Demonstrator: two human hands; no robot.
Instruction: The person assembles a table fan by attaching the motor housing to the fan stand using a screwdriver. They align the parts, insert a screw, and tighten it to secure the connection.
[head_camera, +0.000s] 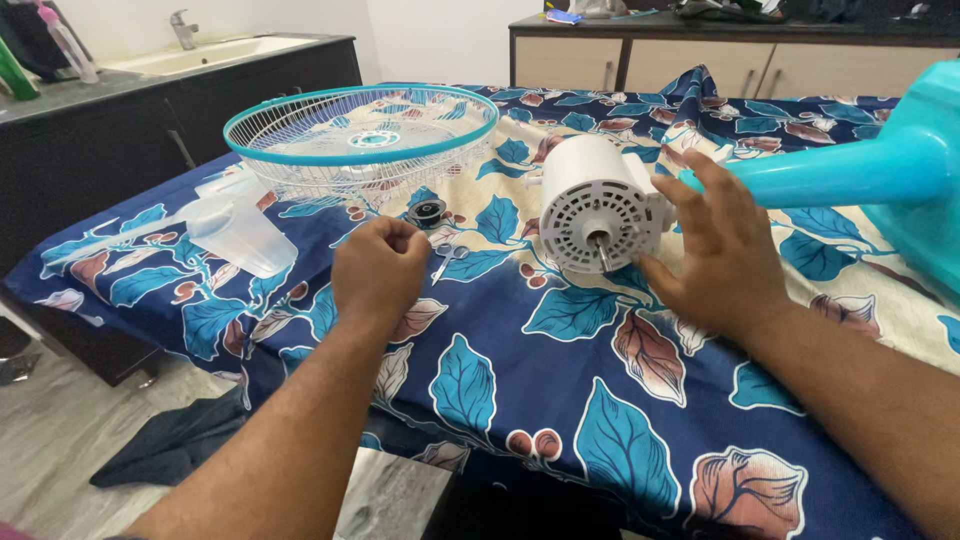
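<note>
Hands: right open against fan motor, left fisted.

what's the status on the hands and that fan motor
Left hand fisted on cloth. Right hand open against white fan motor. Black nut and fan guard nearby.

A desk stood under a blue cloth printed with leaves. On the cloth lay a white fan guard with a teal rim, clear fan blades at the left, a small black nut, and a white motor on its side, joined to a teal stand.
</note>
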